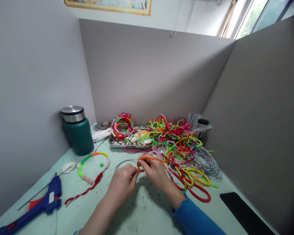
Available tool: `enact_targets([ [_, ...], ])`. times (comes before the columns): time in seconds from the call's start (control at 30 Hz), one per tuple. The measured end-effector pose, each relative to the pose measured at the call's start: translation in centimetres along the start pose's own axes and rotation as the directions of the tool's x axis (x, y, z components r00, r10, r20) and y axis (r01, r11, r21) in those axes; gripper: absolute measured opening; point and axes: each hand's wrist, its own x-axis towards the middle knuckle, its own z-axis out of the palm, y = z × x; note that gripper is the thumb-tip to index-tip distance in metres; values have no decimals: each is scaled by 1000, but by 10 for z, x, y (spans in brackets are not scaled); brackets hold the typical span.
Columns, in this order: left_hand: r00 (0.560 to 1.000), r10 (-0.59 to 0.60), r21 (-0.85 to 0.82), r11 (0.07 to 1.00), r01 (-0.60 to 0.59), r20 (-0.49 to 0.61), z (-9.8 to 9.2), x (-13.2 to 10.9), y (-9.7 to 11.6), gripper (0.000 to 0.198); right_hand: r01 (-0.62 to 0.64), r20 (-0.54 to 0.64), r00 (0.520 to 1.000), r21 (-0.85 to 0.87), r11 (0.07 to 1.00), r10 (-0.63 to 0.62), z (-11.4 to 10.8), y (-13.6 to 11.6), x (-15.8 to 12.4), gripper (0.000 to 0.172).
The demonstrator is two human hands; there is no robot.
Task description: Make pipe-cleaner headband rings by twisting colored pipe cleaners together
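Observation:
Near the middle of the table, my left hand pinches the end of an orange fuzzy stem. My right hand grips the same stem close by, and its free part runs off to the right over the back of that hand. The stem makes a small bend between the two sets of fingertips. Just behind my hands a thin grey wire loop lies partly hidden. Left of them rests a multicoloured fuzzy ring with a dark red twisted strand trailing from it.
A blue glue gun and a green bottle stand at the left. Behind are a metal tray of small pieces and a tangled heap of coloured stems. Red-handled scissors, grey wire and a black phone-like slab lie right.

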Motion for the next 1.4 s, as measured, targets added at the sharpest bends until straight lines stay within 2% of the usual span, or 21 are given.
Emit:
enact_targets([
  [0.17, 993, -120, 15, 993, 120, -10, -4, 2, 0, 25, 68, -3, 998, 3, 998, -68, -1, -1, -2, 16],
  [0.4, 972, -236, -168, 958, 230, -13, -5, 6, -4, 26, 259, 12, 966, 39, 965, -260, -5, -9, -5, 13],
  [0.57, 958, -275, -365, 903, 228, -81, -9, 8, -5, 24, 314, -30, 949, 61, 947, -313, -3, -7, -6, 13],
  [0.83, 937, -339, -490, 833, 257, -85, -11, 9, -10, 21, 365, 16, 928, 170, 915, -373, -2, -7, -6, 13],
  [1.03, 919, -381, -595, 764, 250, -103, -7, 10, -18, 25, 436, 24, 898, 97, 895, -440, -3, -6, -6, 14],
  [1.2, 914, -396, -628, 734, 258, -87, -6, 11, -22, 25, 425, 106, 897, 52, 904, -428, -5, -5, -6, 12],
  [1.4, 905, -410, -617, 742, 263, -108, -9, 10, -18, 28, 410, 144, 900, 37, 911, -411, -4, 0, -5, 13],
])
